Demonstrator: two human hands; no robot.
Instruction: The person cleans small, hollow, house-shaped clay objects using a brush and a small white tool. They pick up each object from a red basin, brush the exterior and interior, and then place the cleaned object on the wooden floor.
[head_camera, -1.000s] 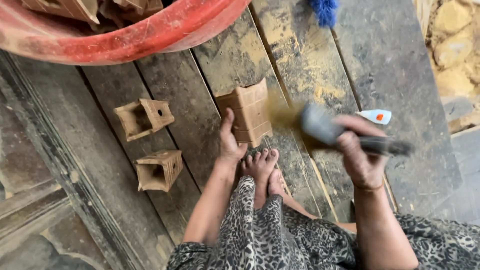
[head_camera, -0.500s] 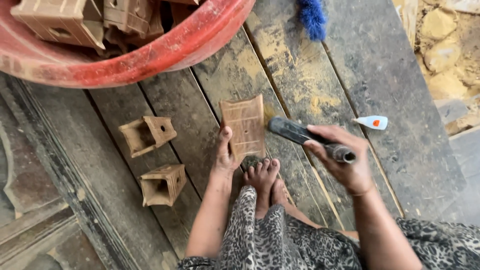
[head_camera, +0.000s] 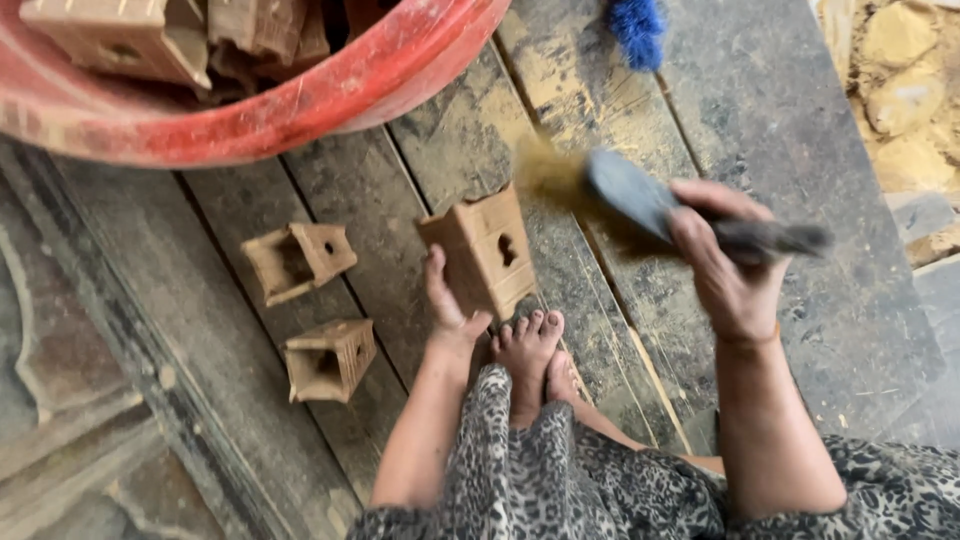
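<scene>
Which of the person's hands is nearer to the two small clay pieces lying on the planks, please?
Left. The left hand steadies a clay block just beside the two small clay pieces; the right hand, gripping a brush, is farther off.

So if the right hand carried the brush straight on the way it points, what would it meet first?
Probably the brown clay box that the left hand steadies; the right hand aims its blurred dark brush towards its top, though depth is unclear.

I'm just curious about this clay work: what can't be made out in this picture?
Head view:
- Brush in the right hand: bristle end smeared by motion blur.
- Clay box: near side covered by the left hand.
- Red tub: cut off by the top edge.
- Blue tuft: mostly out of frame.
</scene>
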